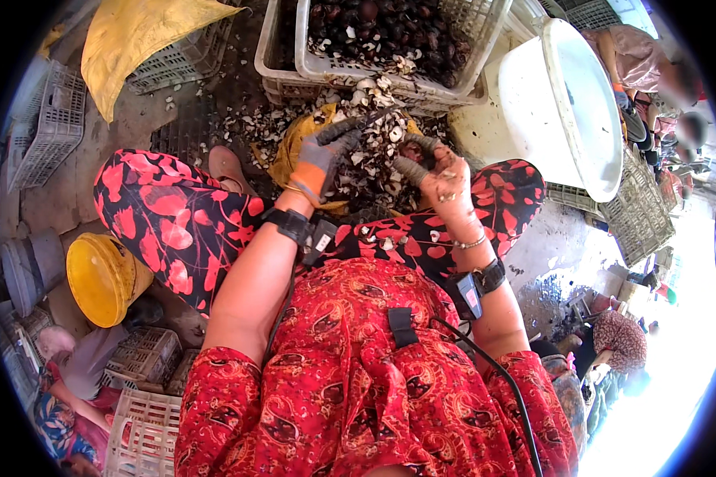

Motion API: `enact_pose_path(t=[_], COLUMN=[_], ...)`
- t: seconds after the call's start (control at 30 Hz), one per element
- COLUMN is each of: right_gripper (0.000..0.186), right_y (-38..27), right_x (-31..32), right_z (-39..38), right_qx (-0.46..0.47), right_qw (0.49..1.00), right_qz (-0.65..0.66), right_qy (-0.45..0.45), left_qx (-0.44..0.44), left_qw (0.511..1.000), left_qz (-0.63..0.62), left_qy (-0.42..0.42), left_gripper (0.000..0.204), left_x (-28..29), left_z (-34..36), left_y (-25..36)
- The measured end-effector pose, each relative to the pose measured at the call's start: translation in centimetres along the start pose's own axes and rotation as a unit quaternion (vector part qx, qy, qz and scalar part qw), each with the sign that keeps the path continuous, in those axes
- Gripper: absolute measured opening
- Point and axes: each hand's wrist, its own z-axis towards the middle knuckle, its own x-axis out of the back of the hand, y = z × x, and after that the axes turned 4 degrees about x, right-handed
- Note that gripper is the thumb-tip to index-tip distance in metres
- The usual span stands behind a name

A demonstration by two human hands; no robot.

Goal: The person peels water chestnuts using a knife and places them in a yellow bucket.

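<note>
My left hand [324, 155] wears a grey and orange work glove and grips a dark knife-like tool [363, 123] that points toward my right hand. My right hand [436, 176] is bare except for grey wraps on two fingers, and it holds a dark shellfish [413, 151] close to the tool's tip. Both hands hover over a heap of broken pale shells [358, 167] lying on a yellow cloth between my knees. Black sensor bands sit on both wrists.
A white plastic crate [310, 56] filled with dark shellfish stands just beyond the heap. A big white tub [569, 103] is at the right, a yellow bucket [103, 278] at the left, grey crates around. Other people sit at the right and lower left.
</note>
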Motion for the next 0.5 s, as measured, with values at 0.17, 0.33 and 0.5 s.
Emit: enact_pose_path(t=[0.17,0.33,0.5], right_gripper=[0.031,0.033,0.035], right_y=[-0.7,-3.9,-1.6], right_x=[1.4,1.6,1.2], right_z=[-0.2,-0.5,-0.1], right_qx=[-0.047,-0.058,-0.066], right_qw=[0.993,0.985,0.989], right_qz=[0.106,0.159,0.133], right_qy=[-0.024,-0.01,0.014], left_qx=[-0.242,-0.297,-0.224], left_qw=[0.896,0.87,0.899], left_qz=[0.363,0.394,0.376], left_qy=[-0.076,-0.01,0.019], left_gripper=[0.02,0.022,0.021], left_x=[-3.0,-1.9,-1.3], left_z=[-0.8,0.0,0.3], left_y=[0.6,0.1,-0.8])
